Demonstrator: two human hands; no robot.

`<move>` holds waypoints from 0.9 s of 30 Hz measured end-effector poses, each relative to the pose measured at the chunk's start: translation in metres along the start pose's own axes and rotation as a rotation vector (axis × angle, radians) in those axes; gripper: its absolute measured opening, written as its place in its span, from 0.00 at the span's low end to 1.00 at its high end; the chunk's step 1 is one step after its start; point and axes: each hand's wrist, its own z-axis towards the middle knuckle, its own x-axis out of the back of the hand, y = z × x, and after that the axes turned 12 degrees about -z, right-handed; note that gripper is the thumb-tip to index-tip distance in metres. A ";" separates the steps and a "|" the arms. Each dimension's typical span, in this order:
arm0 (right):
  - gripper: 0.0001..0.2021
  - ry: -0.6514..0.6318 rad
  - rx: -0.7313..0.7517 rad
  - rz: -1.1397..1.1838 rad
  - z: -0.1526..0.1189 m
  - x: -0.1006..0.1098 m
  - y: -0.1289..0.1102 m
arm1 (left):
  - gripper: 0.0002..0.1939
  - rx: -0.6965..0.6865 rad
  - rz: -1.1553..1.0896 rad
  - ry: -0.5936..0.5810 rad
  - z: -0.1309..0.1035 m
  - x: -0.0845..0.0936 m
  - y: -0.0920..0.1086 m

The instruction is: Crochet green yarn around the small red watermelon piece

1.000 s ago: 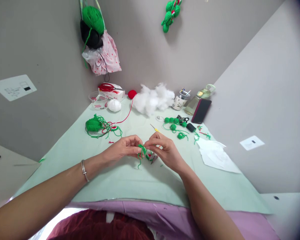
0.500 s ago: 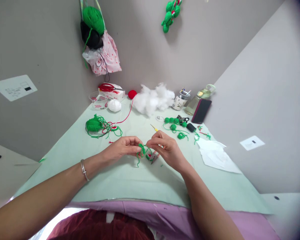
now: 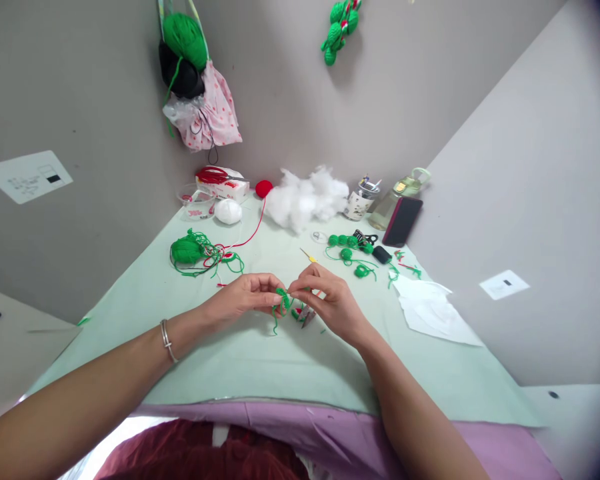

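Note:
My left hand [image 3: 255, 293] is closed in a pinch on a small green crochet piece [image 3: 283, 297], with a loose tail of yarn dangling below it. Close against it, the thumb and fingertips of my right hand [image 3: 333, 300] are pressed together on green yarn at the edge of the piece. Whether a needle is also in those fingers cannot be made out. Beneath my right hand lie a grey metal tool [image 3: 307, 316], partly hidden, and a small red and green piece [image 3: 296, 313]. Just beyond the hands rests a yellow-handled crochet hook [image 3: 311, 257].
Green yarn [image 3: 186, 250] lies left, near a white ball [image 3: 229, 211] and red scissors [image 3: 213, 175] on a box. White stuffing [image 3: 307, 199] sits at the back. Right are small green crocheted balls [image 3: 347, 254], a phone [image 3: 403, 222], a bottle [image 3: 387, 207] and white paper [image 3: 433, 313].
My right fingertips have moved slightly left, closer to the green piece in my left hand. The left hand stays nearly still.

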 end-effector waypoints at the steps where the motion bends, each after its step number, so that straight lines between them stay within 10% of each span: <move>1: 0.05 0.009 -0.036 -0.016 0.000 -0.002 0.001 | 0.09 -0.005 -0.003 0.007 0.000 -0.001 0.000; 27: 0.11 -0.111 0.150 -0.318 -0.005 -0.019 -0.010 | 0.12 -0.022 0.021 0.104 0.007 0.000 -0.020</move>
